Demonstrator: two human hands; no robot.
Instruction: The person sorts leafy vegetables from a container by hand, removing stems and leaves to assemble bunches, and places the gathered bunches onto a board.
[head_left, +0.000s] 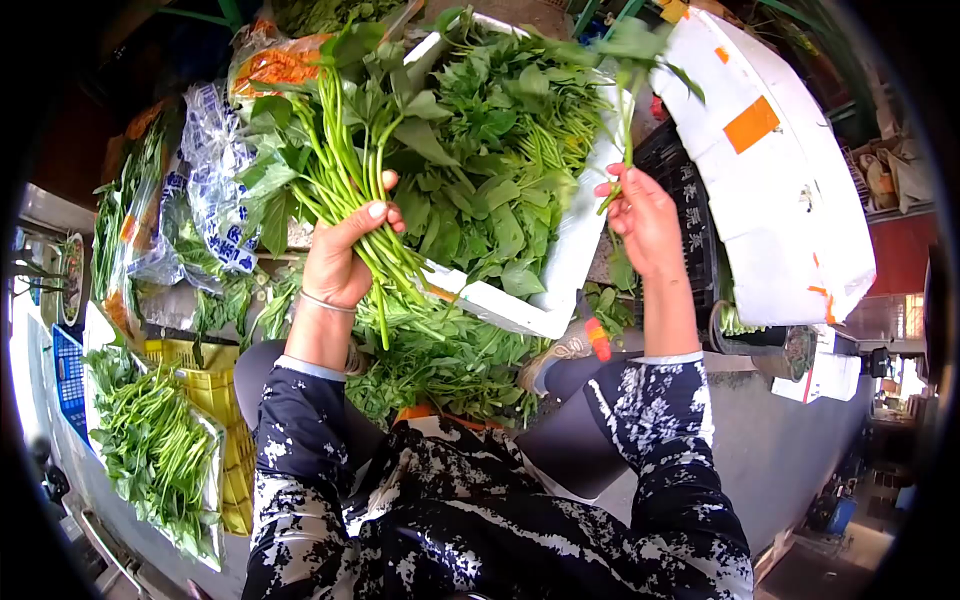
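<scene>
We clasp one bunch of greens (340, 165) in our left hand (345, 250) by the left of one box (530, 315) and pinch one sprig (627, 115) in our right hand (645, 222) near the box's right edge.

Green bunch (345, 165), green sprig (628, 105); white box (578, 238); yellow crate (238, 470), blue crate (69, 380); orange tape (751, 125); black sleeves (655, 420) splotched with white.

A thick bundle of long, pale-green stems with broad, dark-green leaves (338, 155) slants in the left hand (345, 255), its leafy tops far, its bare stem ends near and spreading rightward. To the right, well apart, a single slender green sprig (627, 112) stands nearly straight in the right hand's (645, 215) fingertips, leaves far and blurred, stem end near.
</scene>
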